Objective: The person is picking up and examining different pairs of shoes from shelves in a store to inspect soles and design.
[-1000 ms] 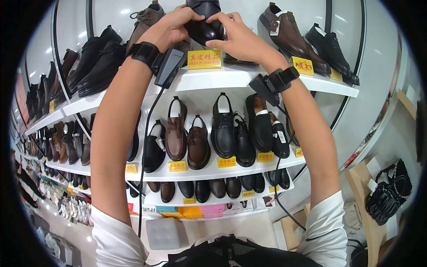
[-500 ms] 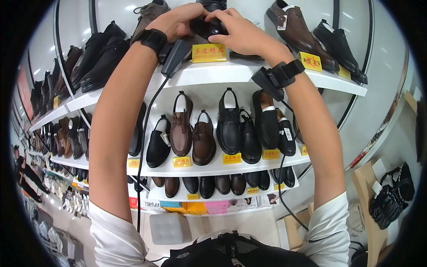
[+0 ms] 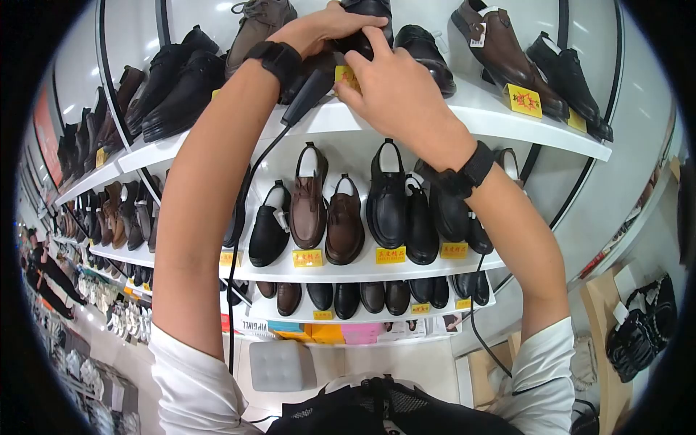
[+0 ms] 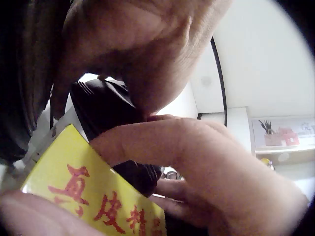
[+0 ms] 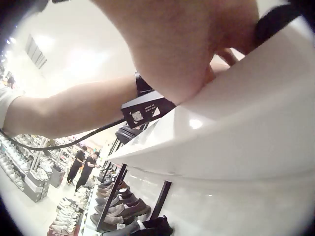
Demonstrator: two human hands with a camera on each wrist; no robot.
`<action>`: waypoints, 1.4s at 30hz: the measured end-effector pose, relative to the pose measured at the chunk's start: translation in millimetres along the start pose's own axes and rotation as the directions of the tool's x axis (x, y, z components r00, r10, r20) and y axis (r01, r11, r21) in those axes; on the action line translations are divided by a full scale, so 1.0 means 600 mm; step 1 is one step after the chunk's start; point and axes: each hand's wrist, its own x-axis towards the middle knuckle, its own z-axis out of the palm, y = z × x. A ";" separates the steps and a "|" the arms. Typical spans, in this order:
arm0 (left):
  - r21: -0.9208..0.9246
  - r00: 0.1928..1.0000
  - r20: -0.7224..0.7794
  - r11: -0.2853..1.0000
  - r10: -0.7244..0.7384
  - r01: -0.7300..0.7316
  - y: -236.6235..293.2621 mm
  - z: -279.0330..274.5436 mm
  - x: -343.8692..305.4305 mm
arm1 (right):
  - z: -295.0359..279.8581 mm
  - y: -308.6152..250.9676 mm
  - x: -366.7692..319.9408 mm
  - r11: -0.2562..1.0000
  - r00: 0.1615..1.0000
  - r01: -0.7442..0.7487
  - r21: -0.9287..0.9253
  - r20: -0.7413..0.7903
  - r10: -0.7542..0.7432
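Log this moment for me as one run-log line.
left hand: on black shoe | right hand: partly covering yellow sign, grip unclear | sign: in front of shoe, top shelf

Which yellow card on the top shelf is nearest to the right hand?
The yellow card partly covered by the right hand; the other top-shelf cards stand farther to either side.

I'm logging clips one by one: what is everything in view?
Handled shoe: one, black, top shelf
Handled sign: one, yellow, top shelf
Other shoes: many, mixed colours, shelves
Other signs: several, yellow, shelf edges
Shelves: several, white, ahead
Boxes: several, multicoloured, below shoes
Stool: one, grey, floor
Distant people: two, dark clothes, aisle
Wristbands: two, black, wrists
Sleeves: two, white, upper arms
Left grip: one, bare, on handled shoe
Right grip: one, bare, at handled sign
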 end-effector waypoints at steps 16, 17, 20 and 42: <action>0.084 0.998 -0.026 0.995 -0.049 0.051 -0.019 0.013 0.039 | -0.040 -0.014 -0.012 0.999 0.997 -0.002 0.038 0.081 -0.001; 0.212 0.995 -0.102 0.976 -0.020 0.041 -0.034 0.021 0.063 | -0.045 -0.023 -0.021 0.999 0.996 -0.001 0.037 0.085 -0.003; 0.165 0.996 -0.090 0.986 -0.011 0.026 -0.045 0.029 0.064 | -0.055 -0.042 -0.041 1.000 0.994 0.023 0.010 0.104 -0.024; 0.577 0.728 0.131 0.546 0.673 -0.608 -0.002 -0.009 -0.089 | -0.016 -0.021 -0.049 0.992 0.987 0.049 0.116 -0.155 -0.031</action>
